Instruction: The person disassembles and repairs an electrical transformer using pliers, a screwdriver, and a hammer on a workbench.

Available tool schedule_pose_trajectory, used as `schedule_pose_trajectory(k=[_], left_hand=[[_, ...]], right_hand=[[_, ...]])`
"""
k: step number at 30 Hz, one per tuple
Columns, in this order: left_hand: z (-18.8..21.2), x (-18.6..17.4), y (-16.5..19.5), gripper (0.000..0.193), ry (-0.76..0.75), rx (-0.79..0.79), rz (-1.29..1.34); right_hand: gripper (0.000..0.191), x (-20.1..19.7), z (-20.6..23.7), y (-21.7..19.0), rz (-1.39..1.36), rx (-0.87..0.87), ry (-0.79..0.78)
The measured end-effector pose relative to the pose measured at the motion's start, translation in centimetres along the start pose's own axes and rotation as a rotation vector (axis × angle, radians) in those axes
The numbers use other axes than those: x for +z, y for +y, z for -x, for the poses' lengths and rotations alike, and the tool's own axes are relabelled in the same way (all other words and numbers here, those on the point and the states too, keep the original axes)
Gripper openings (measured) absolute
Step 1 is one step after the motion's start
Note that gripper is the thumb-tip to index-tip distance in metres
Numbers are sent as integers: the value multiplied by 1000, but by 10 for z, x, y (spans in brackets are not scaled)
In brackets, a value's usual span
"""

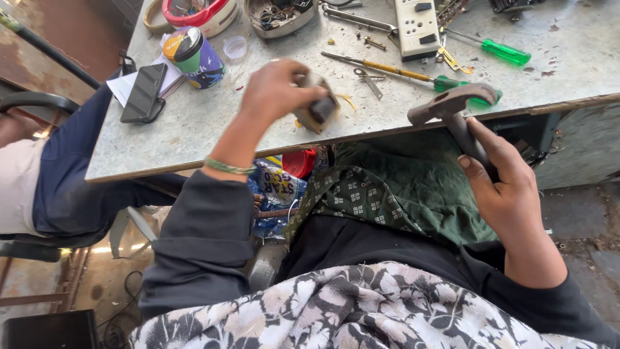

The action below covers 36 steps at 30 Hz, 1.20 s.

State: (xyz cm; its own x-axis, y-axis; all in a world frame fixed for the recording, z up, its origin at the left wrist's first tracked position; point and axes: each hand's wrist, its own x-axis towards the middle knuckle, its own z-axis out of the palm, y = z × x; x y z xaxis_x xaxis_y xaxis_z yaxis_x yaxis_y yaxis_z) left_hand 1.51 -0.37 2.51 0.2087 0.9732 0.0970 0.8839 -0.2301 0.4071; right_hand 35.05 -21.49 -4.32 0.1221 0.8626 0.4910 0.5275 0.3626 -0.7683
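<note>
At the lower right of the frame the right hand (507, 187) has its grip clamped on a dark curved handle part (452, 110), its top reaching the tabletop (213, 123) edge. Centre, a little higher, the left hand (274, 90) is clamped on a small grey block-like part (318, 106) over the tabletop's near edge. Beyond lie green-handled screwdrivers (507, 52), a black phone (143, 94) and a colourful cup (194, 57) toward the upper left

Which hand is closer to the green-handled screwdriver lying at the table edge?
Right. The right hand grips a grey handle piece just beside the green-handled screwdriver; the left hand is further off, holding a small grey part.
</note>
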Motion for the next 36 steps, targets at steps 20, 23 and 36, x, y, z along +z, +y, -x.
schedule_pose_trajectory(k=[20,23,36], left_hand=[[61,52,-96,54,262,127,961],[73,56,-90,56,158,221,1022],[77,46,-83,59,200,332,992]], right_hand=[[56,35,-7,0,91,70,-117],[59,47,-11,-7,141,73,-184],[44,96,-97,-82,212,-474,-45]])
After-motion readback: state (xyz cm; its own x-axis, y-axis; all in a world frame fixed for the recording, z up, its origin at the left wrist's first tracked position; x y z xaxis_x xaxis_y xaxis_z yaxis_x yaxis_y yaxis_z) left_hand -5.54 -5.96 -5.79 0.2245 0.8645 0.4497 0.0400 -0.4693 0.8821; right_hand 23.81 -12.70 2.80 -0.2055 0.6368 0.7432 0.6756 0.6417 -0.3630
